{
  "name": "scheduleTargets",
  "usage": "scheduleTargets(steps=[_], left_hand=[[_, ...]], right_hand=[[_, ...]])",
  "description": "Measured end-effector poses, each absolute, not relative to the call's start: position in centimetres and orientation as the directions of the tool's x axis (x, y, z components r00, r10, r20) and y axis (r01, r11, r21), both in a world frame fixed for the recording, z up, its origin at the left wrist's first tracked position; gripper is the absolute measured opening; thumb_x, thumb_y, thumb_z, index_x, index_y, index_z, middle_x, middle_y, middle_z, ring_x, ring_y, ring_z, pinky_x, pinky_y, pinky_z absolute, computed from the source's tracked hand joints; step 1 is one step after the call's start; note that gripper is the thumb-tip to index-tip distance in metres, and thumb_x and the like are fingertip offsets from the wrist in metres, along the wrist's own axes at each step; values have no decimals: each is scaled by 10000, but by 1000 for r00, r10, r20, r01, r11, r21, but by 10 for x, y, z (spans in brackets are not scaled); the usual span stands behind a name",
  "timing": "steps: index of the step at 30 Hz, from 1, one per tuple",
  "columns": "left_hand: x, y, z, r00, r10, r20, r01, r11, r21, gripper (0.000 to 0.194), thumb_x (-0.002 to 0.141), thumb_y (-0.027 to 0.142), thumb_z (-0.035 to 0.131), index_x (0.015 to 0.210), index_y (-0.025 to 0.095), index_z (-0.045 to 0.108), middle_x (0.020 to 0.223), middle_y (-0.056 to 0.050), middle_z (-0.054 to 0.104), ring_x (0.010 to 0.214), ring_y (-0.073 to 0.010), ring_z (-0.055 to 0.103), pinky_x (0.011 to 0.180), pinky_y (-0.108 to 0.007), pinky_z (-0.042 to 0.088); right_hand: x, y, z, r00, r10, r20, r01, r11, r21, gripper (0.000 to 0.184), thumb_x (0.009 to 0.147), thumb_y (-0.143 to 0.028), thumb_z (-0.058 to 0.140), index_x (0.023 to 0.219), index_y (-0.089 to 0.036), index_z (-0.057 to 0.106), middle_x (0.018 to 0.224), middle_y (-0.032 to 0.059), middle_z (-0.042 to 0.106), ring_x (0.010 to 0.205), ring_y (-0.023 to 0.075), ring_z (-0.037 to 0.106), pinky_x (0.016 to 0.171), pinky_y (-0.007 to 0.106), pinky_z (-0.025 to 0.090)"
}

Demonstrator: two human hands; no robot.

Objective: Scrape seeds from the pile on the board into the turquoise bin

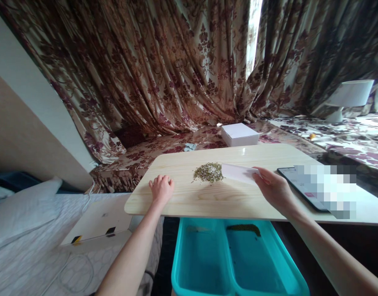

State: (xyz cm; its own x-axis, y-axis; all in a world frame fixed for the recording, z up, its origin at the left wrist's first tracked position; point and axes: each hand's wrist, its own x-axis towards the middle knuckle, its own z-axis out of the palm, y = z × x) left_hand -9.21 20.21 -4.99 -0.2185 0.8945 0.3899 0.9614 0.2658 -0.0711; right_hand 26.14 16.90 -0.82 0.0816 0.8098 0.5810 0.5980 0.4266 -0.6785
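Note:
On the pale wood-grain table (pixel 189 205) lies a pile of small mixed green and whitish grains (pixel 207 172), with a few strays around it. My right hand (pixel 273 189) pinches a stiff white card (pixel 240 173). The card's far end meets the right side of the pile. Left of the pile, my left hand (pixel 162 189) rests on the tabletop with its fingers curled in; nothing shows in it. Below the table's front edge stands a turquoise two-compartment tub (pixel 225 255). Green grains (pixel 244 230) lie at the back of its right compartment, and a small pale heap (pixel 197 229) in its left.
A tablet (pixel 302 189) lies right of my right hand, partly blurred out. Behind the table, a white box (pixel 240 135) and a light blue cloth (pixel 190 146) sit on a patterned seat. A flat white carton (pixel 99 220) lies on the bed at left. A lamp (pixel 351 94) stands far right.

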Motion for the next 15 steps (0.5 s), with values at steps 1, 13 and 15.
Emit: scheduleTargets(steps=[1, 13, 15], left_hand=[[-92, 202, -50, -219, 894, 390, 961, 267, -72, 283, 875, 344, 502, 1099, 173, 528, 1133, -65, 534, 980, -198, 536, 841, -421, 447], [-92, 204, -51, -229, 898, 375, 958, 276, -75, 285, 875, 344, 502, 1102, 173, 527, 1139, -66, 532, 987, -201, 533, 848, -426, 442], [-92, 204, -51, -227, 899, 373, 958, 275, -78, 288, 875, 344, 502, 1105, 173, 526, 1142, -66, 530, 991, -202, 532, 851, -428, 440]], right_hand=[[263, 171, -7, 81, 806, 586, 593, 434, -679, 278, 799, -337, 490, 959, -177, 652, 867, 72, 711, 764, 208, 655, 688, 313, 516], [285, 177, -16, 62, 812, 580, 647, 410, -643, 250, 809, -336, 488, 945, -187, 636, 858, 61, 704, 777, 205, 646, 687, 304, 497], [290, 177, -17, 71, 787, 613, 646, 432, -629, 238, 804, -335, 495, 932, -192, 634, 846, 56, 702, 763, 199, 644, 669, 297, 498]])
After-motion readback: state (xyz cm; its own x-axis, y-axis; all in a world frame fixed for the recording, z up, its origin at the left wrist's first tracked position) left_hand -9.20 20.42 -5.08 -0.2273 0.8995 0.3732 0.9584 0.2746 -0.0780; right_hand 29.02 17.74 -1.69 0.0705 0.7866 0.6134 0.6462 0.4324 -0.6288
